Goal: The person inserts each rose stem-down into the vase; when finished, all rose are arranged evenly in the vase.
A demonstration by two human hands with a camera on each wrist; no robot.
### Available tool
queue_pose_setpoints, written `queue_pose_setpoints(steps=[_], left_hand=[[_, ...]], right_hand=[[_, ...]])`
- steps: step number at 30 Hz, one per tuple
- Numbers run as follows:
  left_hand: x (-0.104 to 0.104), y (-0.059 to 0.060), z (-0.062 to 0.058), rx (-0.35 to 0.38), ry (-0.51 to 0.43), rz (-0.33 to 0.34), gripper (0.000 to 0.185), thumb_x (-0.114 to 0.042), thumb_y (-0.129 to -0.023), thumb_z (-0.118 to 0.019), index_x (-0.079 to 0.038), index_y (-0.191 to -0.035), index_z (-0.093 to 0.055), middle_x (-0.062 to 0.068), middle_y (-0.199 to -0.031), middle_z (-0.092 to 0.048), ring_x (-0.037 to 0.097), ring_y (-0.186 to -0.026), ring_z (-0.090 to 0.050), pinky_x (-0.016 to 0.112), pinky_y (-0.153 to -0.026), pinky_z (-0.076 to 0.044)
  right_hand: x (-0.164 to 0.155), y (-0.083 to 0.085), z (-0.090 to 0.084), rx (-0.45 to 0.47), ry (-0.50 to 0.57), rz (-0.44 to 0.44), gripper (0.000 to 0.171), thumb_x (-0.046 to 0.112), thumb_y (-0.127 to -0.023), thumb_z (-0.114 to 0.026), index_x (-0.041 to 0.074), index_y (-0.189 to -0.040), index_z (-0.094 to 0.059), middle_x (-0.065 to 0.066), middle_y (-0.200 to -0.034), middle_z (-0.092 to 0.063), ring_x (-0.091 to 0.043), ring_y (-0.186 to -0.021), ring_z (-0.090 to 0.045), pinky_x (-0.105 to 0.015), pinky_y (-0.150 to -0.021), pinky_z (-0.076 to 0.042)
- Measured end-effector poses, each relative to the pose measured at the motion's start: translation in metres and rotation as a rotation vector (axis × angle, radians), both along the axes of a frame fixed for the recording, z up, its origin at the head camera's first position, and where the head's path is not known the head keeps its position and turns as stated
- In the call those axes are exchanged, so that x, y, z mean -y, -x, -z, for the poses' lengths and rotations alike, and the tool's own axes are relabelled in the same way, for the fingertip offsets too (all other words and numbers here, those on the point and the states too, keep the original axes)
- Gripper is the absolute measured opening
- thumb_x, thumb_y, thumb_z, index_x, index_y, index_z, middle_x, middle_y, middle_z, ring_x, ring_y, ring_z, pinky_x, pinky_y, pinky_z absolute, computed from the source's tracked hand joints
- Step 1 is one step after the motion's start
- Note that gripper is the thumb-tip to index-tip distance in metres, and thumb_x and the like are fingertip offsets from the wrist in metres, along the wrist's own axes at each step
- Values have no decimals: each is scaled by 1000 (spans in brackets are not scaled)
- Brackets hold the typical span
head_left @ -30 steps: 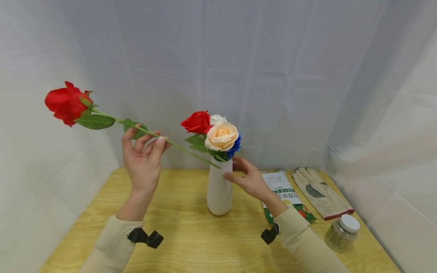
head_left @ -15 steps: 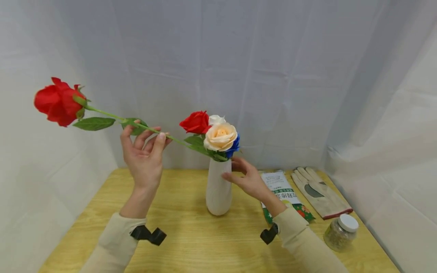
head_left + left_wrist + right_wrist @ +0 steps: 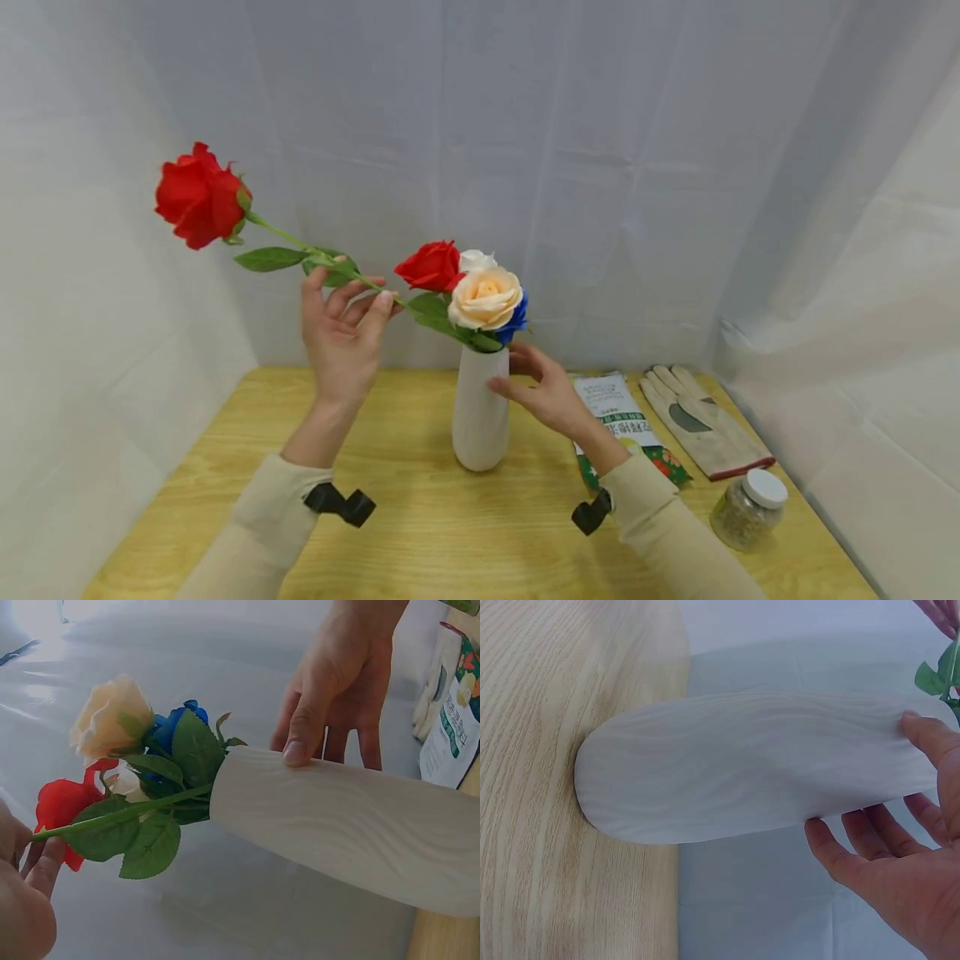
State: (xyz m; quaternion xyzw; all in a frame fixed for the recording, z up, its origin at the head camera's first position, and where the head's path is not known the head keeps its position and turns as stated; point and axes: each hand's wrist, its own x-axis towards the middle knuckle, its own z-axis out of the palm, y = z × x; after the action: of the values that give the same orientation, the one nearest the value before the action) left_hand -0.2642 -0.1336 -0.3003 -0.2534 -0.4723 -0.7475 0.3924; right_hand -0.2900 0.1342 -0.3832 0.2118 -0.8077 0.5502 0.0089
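My left hand (image 3: 343, 333) pinches the green stem (image 3: 330, 267) of a long red rose (image 3: 198, 204), which slants up to the left. The stem's lower end enters the mouth of a white ribbed vase (image 3: 480, 412) standing mid-table. A red, a white, a peach (image 3: 487, 297) and a blue bloom stand in the vase. My right hand (image 3: 542, 392) is at the vase's neck, its thumb (image 3: 300, 742) resting on the vase (image 3: 352, 825) and its fingers fairly straight behind it. In the right wrist view the palm (image 3: 907, 892) stays apart from the vase (image 3: 750, 772).
On the wooden table (image 3: 420, 533), right of the vase, lie a printed packet (image 3: 618, 412) and a pair of pale work gloves (image 3: 705, 425). A glass jar (image 3: 750, 512) with a white lid stands at the front right. White cloth walls close in behind and on both sides.
My left hand has moved right toward the vase. The red rose's bloom has swung up and right, and its stem now reaches into the vase's mouth. The right hand has stayed put.
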Motion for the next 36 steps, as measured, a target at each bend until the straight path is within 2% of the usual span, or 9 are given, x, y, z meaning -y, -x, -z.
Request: queue_pose_setpoints(steps=[9, 12, 18, 22, 26, 30, 36], left_hand=[[-10, 5, 3, 43, 61, 31, 58, 21, -88, -69, -8, -136, -53, 7, -100, -73, 18, -85, -76, 31, -76, -66], [-14, 6, 3, 40, 111, 12, 57, 20, -88, -70, -7, -135, -53, 6, -101, -74, 18, -87, -77, 30, -76, -66], [-20, 11, 5, 17, 200, -25, 54, 18, -89, -69, 7, -138, -47, 5, -105, -74, 15, -91, -75, 26, -80, -64], [-23, 12, 10, 25, 240, -25, 58, 19, -89, -69, 10, -140, -44, 3, -105, -73, 11, -91, -75, 24, -81, -64], [-27, 12, 15, 48, 293, -6, 58, 20, -89, -69, 9, -141, -44, 18, -106, -72, 9, -91, -74, 23, -80, -64], [-31, 13, 18, 46, 333, 4, 58, 20, -89, -68, 9, -141, -44, 38, -109, -67, 9, -91, -73, 23, -80, -64], [-34, 13, 21, 70, 383, -15, 58, 20, -90, -69, 8, -141, -44, 37, -112, -68, 3, -93, -73, 21, -81, -63]], right_hand=[[-1, -1, 0, 0, 2, -2, 65, 36, -97, -79, 27, -155, -50, -6, -149, -62, -29, -138, -58, -56, -112, -51], [-1, -2, 0, 1, -1, 3, 66, 36, -97, -79, 27, -155, -50, -6, -149, -62, -29, -139, -58, -56, -112, -51], [0, -2, 0, -5, 0, 5, 65, 35, -97, -78, 26, -155, -50, -6, -148, -62, -29, -138, -59, -55, -111, -51], [0, -2, 0, -6, 3, -1, 64, 35, -97, -78, 27, -155, -50, -6, -148, -62, -29, -138, -59, -55, -111, -51], [0, -3, 0, 1, 1, 2, 65, 36, -97, -78, 26, -155, -50, -6, -149, -62, -29, -138, -59, -56, -112, -51], [1, -3, 1, 5, 3, 3, 66, 37, -97, -78, 26, -155, -50, -6, -149, -62, -29, -138, -59, -56, -112, -51], [1, -3, -1, -3, 10, 2, 65, 36, -97, -78, 27, -156, -50, -5, -147, -63, -29, -137, -59, -56, -111, -52]])
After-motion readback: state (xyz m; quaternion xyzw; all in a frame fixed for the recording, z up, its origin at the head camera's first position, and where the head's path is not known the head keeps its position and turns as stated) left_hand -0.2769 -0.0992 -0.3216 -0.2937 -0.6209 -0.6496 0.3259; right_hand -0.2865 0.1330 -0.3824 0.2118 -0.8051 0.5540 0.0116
